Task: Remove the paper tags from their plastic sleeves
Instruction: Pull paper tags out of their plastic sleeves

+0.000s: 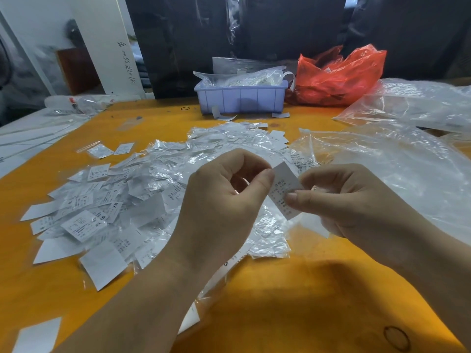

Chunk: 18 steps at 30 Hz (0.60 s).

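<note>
Nearest the camera, both hands meet over the orange table (293, 296), in front of the heap of white paper tags in crinkled clear plastic sleeves (142, 189). Between them is one small white printed paper tag (285, 189), held just above the near right edge of that heap.

The left hand (224, 200) has its fingers curled, thumb and forefinger pinching the tag's upper end. The right hand (351, 200) pinches it lower down with thumb and forefinger, the other fingers curled behind. Whether a clear sleeve is around this tag cannot be told; any film is lost in the glare.

The tag's long axis runs from upper left to lower right, tilted steeply, so the two pinches sit at different points along its length. The left hand has the top, the right the middle, and both are equally close. If a sleeve is on, sliding the pinches apart along that axis looks like the move that frees the paper.

Beyond the heap, a pale blue rectangular plastic bin (240, 99) holds bagged tags. Right of the heap lie large clear plastic bags (397, 159), and behind those a crumpled red plastic bag (341, 75).
</note>
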{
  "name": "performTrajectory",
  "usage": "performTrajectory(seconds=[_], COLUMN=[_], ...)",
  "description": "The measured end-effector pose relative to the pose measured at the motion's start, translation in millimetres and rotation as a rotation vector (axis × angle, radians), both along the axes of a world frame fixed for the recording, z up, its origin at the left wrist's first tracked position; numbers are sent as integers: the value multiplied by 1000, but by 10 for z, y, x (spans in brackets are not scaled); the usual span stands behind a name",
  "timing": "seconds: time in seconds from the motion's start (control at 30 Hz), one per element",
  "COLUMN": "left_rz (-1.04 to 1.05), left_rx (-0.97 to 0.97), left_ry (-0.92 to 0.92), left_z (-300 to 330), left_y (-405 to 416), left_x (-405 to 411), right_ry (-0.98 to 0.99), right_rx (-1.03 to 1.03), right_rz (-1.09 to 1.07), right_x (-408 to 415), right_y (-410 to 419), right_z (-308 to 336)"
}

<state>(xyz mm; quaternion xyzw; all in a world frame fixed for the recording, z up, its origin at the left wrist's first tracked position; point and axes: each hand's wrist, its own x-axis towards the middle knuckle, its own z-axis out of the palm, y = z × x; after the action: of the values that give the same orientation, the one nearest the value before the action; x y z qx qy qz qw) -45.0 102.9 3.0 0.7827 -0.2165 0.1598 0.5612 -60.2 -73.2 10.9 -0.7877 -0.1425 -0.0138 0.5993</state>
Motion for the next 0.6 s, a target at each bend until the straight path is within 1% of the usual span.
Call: performTrajectory(seconds=[0.2, 0.3, 0.43, 0.6], left_rz=[-38, -49, -80, -89], left_rx=[66, 88, 168, 193], left_ry=[8, -6, -41, -47], left_z=[-2, 1, 6, -13], left_y=[-7, -2, -2, 13], left_x=[-21, -12, -13, 5], right_ry=[15, 13, -1, 9], right_rx=[21, -9, -14, -36], right_rz=[-16, -32, -58, -61], right_x=[-10, -5, 9, 18], right_y=[8, -5, -22, -23], right_z=[17, 10, 4, 0])
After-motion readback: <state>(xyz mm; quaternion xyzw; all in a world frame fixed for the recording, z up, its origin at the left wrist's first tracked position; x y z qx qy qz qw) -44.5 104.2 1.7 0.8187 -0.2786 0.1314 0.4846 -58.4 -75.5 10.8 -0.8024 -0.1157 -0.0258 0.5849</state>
